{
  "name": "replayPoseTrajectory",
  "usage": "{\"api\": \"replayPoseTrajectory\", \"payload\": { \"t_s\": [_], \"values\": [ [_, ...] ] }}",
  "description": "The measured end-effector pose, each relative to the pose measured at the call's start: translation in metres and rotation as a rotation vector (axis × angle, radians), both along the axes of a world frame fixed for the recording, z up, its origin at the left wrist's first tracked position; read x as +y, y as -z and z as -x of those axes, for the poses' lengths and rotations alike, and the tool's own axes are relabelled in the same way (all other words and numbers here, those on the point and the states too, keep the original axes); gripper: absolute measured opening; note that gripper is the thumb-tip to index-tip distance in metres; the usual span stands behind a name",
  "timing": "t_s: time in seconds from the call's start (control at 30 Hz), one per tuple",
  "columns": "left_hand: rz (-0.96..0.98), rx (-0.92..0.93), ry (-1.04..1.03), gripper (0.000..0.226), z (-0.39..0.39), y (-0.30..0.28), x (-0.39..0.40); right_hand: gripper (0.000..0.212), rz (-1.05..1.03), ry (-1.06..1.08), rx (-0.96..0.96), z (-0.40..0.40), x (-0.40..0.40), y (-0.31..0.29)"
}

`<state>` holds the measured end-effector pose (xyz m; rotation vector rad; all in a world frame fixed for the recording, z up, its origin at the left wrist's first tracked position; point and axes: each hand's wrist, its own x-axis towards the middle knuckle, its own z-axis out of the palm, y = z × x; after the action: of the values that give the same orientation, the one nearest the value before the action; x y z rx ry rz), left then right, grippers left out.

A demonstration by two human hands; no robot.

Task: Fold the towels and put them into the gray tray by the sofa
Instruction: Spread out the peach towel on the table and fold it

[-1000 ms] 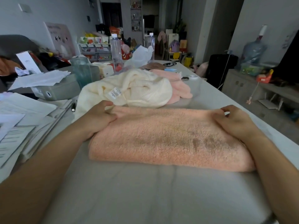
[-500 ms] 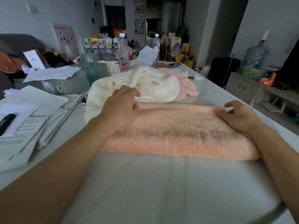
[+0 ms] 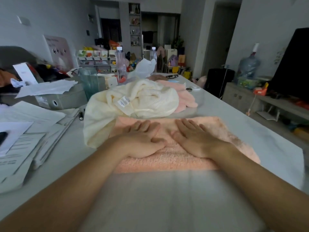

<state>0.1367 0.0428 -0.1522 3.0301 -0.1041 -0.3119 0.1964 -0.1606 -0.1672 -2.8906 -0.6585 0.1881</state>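
Fingers of both hands lay straight and flat on the folded pink towel (image 3: 187, 158), and they held nothing. The left hand (image 3: 142, 141) rested palm down on the left half of the towel, its fingers (image 3: 143, 127) close together and pointing away from the person, the thumb stretched toward the middle. The right hand (image 3: 195, 141) rested palm down just beside it, with the fingers (image 3: 189, 127) a little spread; the two thumbs almost met at the middle of the towel. The pink towel lay across the white table (image 3: 167, 198), near the person. Behind it, touching its far edge, a cream towel (image 3: 133, 101) lay unfolded in a heap with a small white label on top. Another pink towel (image 3: 184, 96) lay crumpled behind the cream one, on the right. At the left side of the table stood a gray file box (image 3: 58, 101) and loose papers (image 3: 25, 131). Whether the gray tray was in view could not be told.
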Motion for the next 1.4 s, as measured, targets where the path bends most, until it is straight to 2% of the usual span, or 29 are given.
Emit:
{"api": "replayPoseTrajectory", "payload": {
  "t_s": [0.13, 0.33, 0.37, 0.43, 0.47, 0.5, 0.57, 0.63, 0.67, 0.73, 0.8, 0.87, 0.9, 0.97, 1.07, 1.1, 1.2, 1.27, 1.33, 1.4],
  "values": [
    [0.02, -0.025, 0.006, 0.074, 0.001, 0.001, -0.002, 0.099, 0.062, 0.124, -0.035, -0.03, -0.05, 0.002],
    [0.103, 0.034, 0.029, 0.057, -0.004, -0.006, 0.022, 0.072, 0.038, 0.296, -0.035, -0.052, -0.082, 0.007],
    [0.092, 0.035, 0.035, 0.055, -0.004, -0.004, 0.024, 0.069, 0.067, 0.314, -0.102, -0.048, -0.082, 0.003],
    [0.03, 0.016, 0.036, 0.055, -0.005, 0.0, 0.021, 0.063, 0.086, 0.292, -0.371, -0.032, -0.072, -0.005],
    [0.0, 0.007, 0.031, 0.055, -0.007, 0.001, 0.018, 0.063, 0.004, 0.232, -0.495, -0.018, -0.063, -0.008],
    [-0.015, -0.003, 0.022, 0.055, -0.008, 0.001, 0.015, 0.065, -0.129, 0.142, -0.539, -0.002, -0.051, -0.012],
    [-0.02, -0.017, -0.004, 0.055, -0.008, 0.001, 0.013, 0.077, -0.324, -0.095, -0.369, 0.033, -0.028, -0.017],
    [-0.026, -0.015, -0.013, 0.056, -0.008, 0.0, 0.013, 0.088, -0.227, -0.279, -0.208, 0.053, -0.018, -0.006],
    [-0.028, -0.004, -0.009, 0.057, -0.006, -0.002, 0.015, 0.085, -0.145, -0.311, -0.195, 0.053, -0.022, 0.0],
    [-0.033, 0.028, 0.0, 0.062, -0.001, -0.01, 0.017, 0.066, -0.069, -0.283, -0.138, 0.043, -0.043, 0.004],
    [-0.044, 0.049, 0.012, 0.068, 0.007, -0.018, 0.016, 0.051, -0.076, -0.263, 0.003, 0.027, -0.068, -0.001],
    [0.0, 0.049, 0.038, 0.067, 0.014, -0.024, 0.008, 0.049, -0.088, -0.22, 0.13, 0.015, -0.088, -0.01],
    [0.037, 0.017, 0.066, 0.058, 0.017, -0.027, 0.003, 0.051, -0.108, -0.174, 0.153, 0.008, -0.094, -0.015],
    [0.19, -0.063, 0.122, 0.037, 0.02, -0.031, -0.007, 0.048, -0.117, -0.037, 0.107, -0.001, -0.1, -0.021],
    [0.545, -0.02, 0.155, 0.035, 0.021, -0.028, -0.013, 0.052, 0.022, 0.121, -0.198, -0.004, -0.092, -0.021],
    [0.581, -0.028, 0.187, 0.03, 0.02, -0.025, -0.013, 0.055, 0.015, 0.134, -0.299, 0.003, -0.087, -0.019],
    [0.457, -0.266, 0.33, 0.01, 0.01, -0.01, -0.01, 0.05, -0.232, 0.073, -0.485, 0.038, -0.081, -0.016],
    [0.462, -0.332, 0.374, 0.007, 0.007, -0.005, -0.011, 0.035, -0.402, -0.057, -0.451, 0.066, -0.081, -0.016],
    [0.475, -0.334, 0.383, 0.02, 0.011, -0.002, -0.014, 0.027, -0.412, -0.221, -0.355, 0.097, -0.079, -0.015],
    [0.414, -0.329, 0.397, 0.038, 0.022, 0.004, -0.019, 0.058, -0.309, -0.32, -0.236, 0.12, -0.079, -0.011]
  ]
}}
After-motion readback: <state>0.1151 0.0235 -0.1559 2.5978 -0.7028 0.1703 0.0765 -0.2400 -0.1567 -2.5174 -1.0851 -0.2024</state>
